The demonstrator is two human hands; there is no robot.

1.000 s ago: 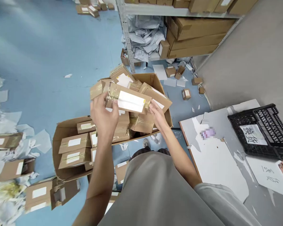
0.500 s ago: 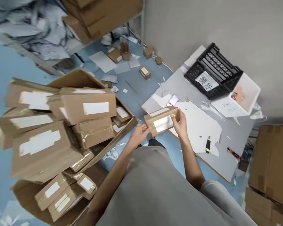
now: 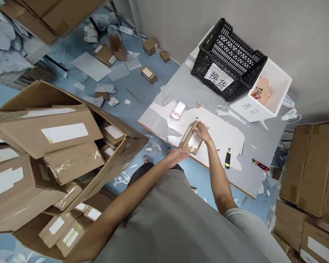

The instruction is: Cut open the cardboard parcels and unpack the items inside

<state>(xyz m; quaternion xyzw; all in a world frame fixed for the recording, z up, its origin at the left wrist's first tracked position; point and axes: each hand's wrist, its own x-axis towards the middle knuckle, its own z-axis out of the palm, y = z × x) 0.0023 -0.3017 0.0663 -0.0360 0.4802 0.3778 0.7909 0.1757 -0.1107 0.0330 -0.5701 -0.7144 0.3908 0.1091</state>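
Observation:
A small brown cardboard box (image 3: 191, 143) with white labels lies on the white patch of the tabletop (image 3: 224, 131), near its front edge. My right hand (image 3: 203, 132) grips the box's far end, with the fingers bent over the top. At the near end, my left hand (image 3: 178, 156) is stretched out flat, its fingertips against or very close to the box. A yellow-and-black utility knife (image 3: 228, 158) rests to the right of the box. Further right is a red-and-black cutter (image 3: 260, 164).
A black plastic crate (image 3: 201, 65) and a white foam box (image 3: 245, 109) stand at the table's back. To my left, a large open carton (image 3: 123, 149) is piled with labelled boxes. Stacked cartons (image 3: 309, 171) are at the right. Paper scraps and small boxes (image 3: 148, 74) litter the floor.
The small box has gone from being held between both hands in front of me to lying on the table. My left hand has opened out, and my view has turned right.

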